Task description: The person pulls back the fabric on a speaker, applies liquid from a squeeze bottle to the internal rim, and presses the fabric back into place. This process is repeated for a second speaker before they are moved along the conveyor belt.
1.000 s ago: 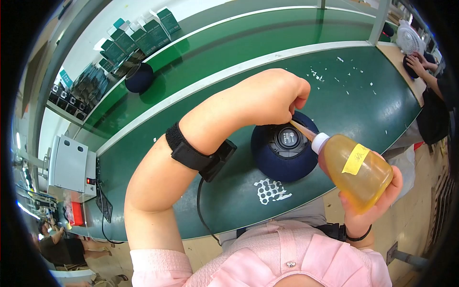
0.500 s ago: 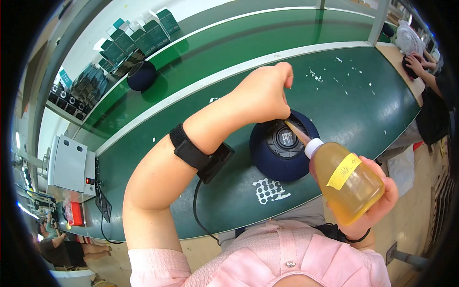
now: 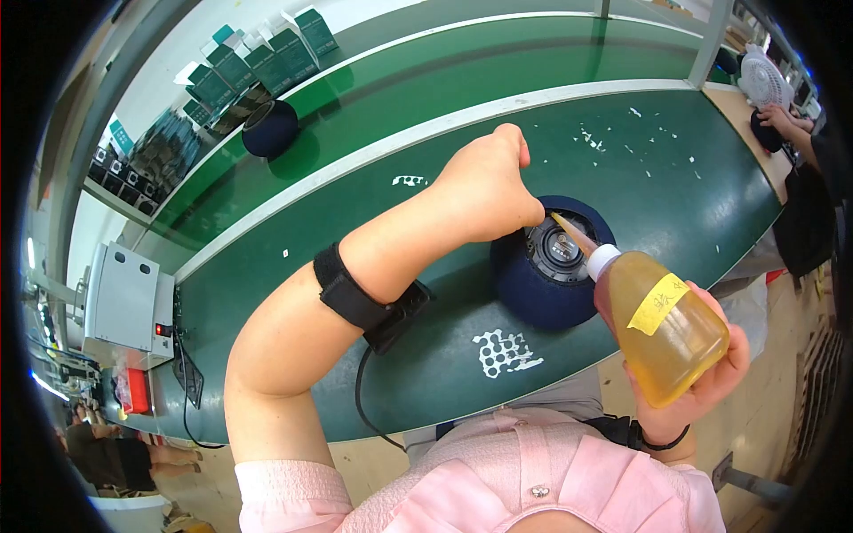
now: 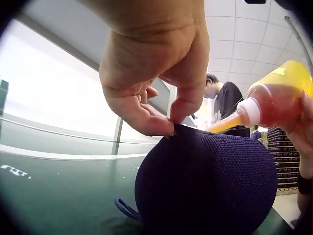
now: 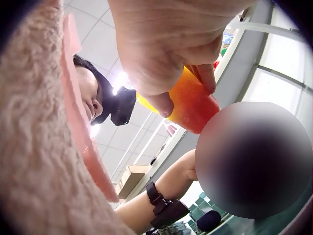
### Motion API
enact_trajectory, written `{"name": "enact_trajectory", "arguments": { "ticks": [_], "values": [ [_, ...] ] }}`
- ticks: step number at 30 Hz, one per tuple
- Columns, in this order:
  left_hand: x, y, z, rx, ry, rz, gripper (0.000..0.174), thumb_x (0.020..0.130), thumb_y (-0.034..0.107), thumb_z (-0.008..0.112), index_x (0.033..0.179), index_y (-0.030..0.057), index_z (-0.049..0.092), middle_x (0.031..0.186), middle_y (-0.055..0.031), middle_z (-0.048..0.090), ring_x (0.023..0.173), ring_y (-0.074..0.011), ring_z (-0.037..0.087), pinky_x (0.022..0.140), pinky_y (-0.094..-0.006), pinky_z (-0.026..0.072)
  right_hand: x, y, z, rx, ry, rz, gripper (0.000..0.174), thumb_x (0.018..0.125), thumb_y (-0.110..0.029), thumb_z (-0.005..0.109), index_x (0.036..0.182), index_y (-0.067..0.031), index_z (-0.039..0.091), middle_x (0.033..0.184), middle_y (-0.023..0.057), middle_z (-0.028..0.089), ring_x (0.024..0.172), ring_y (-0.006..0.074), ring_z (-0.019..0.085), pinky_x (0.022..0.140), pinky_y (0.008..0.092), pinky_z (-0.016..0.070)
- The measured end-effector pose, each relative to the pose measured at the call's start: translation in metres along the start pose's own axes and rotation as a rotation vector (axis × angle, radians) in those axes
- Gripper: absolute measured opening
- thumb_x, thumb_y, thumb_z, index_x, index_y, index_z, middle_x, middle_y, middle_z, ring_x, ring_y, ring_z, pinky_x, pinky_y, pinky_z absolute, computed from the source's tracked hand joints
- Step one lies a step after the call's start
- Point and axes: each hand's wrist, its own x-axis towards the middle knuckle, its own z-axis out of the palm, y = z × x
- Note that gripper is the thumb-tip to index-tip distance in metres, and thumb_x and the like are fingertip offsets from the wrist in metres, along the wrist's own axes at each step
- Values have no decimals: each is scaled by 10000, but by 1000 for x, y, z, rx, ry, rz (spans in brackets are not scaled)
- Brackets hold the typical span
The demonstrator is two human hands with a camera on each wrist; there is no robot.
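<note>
A round speaker covered in dark blue fabric (image 3: 544, 286) rests on the green table, its open ring of black parts facing up. My left hand (image 3: 489, 188) pinches the fabric edge at its rim; the left wrist view shows thumb and fingertip meeting on the fabric (image 4: 205, 181). My right hand (image 3: 689, 391) grips a squeeze bottle of yellow liquid (image 3: 666, 333) with a yellow label, tilted so that its narrow nozzle (image 3: 573, 231) points at the inner rim beside my left fingertips. In the right wrist view fingers curl round the bottle (image 5: 188, 105).
A perforated white sheet scrap (image 3: 505, 354) lies near the front edge, with white bits farther back. Beyond the white rail stand another dark blue speaker (image 3: 270, 129) and green boxes (image 3: 289, 55). A grey machine (image 3: 129, 302) is at the left. A person works at the far right.
The speaker has shifted right and turned a little. The bottle moved left, then back right, with its nozzle staying at the rim. My left hand has moved lower and left along the rim.
</note>
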Motion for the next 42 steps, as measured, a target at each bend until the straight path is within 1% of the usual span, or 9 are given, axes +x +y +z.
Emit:
{"name": "enact_trajectory", "arguments": {
  "ticks": [7, 9, 13, 15, 19, 21, 27, 40, 42],
  "values": [
    [-3, 6, 3, 27, -11, 106, 332, 625, 35, 667, 898, 18, 478, 769, -99, 624, 733, -214, 614, 694, -326, 493, 3, 0, 3, 27, 8, -10, 871, 657, -209, 818, 1288, -115, 225, 1270, 261, 409, 1158, 322, 474, 954, 406, 409],
    [1, -1, 7, -14, 17, 377, 322, 640, 22, 659, 913, 21, 488, 789, -124, 628, 740, -245, 625, 679, -333, 493, 4, 0, 2, 10, -9, -11, 864, 651, -207, 822, 1277, -115, 233, 1266, 260, 412, 1155, 320, 477, 954, 409, 411],
    [1, 6, 7, 90, 3, 439, 319, 644, -6, 646, 919, 14, 485, 789, -143, 633, 761, -265, 636, 671, -349, 492, 4, -1, 2, 32, -5, 0, 861, 647, -201, 824, 1270, -113, 237, 1263, 259, 413, 1153, 318, 477, 953, 408, 410],
    [1, 8, 9, 219, 83, 506, 324, 633, -34, 635, 914, 7, 480, 753, -143, 635, 750, -274, 642, 654, -360, 495, 4, 0, 2, 51, 2, 1, 864, 641, -188, 826, 1268, -109, 237, 1260, 261, 415, 1151, 318, 478, 953, 412, 409],
    [6, 8, 9, 210, 125, 492, 316, 630, -48, 617, 902, 4, 465, 706, -136, 631, 722, -262, 645, 627, -355, 493, 7, -4, 0, 11, -29, 6, 878, 630, -169, 831, 1271, -109, 233, 1258, 263, 418, 1140, 321, 486, 943, 412, 417],
    [11, 6, 3, 88, 45, 374, 312, 637, -41, 611, 896, 0, 443, 694, -139, 631, 687, -249, 643, 614, -330, 490, 11, -9, 3, -34, -63, -9, 842, 648, -52, 812, 1235, -106, 210, 1241, 316, 407, 1111, 351, 520, 907, 417, 474],
    [10, 7, 0, 36, -14, 158, 335, 633, -6, 635, 890, 0, 420, 710, -131, 641, 686, -214, 635, 625, -303, 488, 7, 0, 3, 29, -113, -98, 806, 676, -71, 795, 1237, -109, 218, 1236, 325, 404, 1112, 390, 517, 906, 437, 477],
    [6, 6, 1, -16, -6, 131, 348, 627, 8, 642, 890, 4, 415, 719, -130, 651, 699, -212, 634, 642, -302, 485, 9, -9, -2, -42, -202, -134, 789, 699, -54, 765, 1282, -134, 238, 1233, 333, 414, 1091, 429, 523, 901, 485, 467],
    [5, 6, 2, 9, 16, 142, 346, 626, 9, 641, 887, 4, 415, 723, -132, 652, 702, -209, 635, 642, -299, 485, 10, -10, -3, -89, -213, -133, 868, 658, -34, 792, 1297, -125, 211, 1206, 324, 435, 1094, 385, 534, 883, 436, 493]
  ]
}}
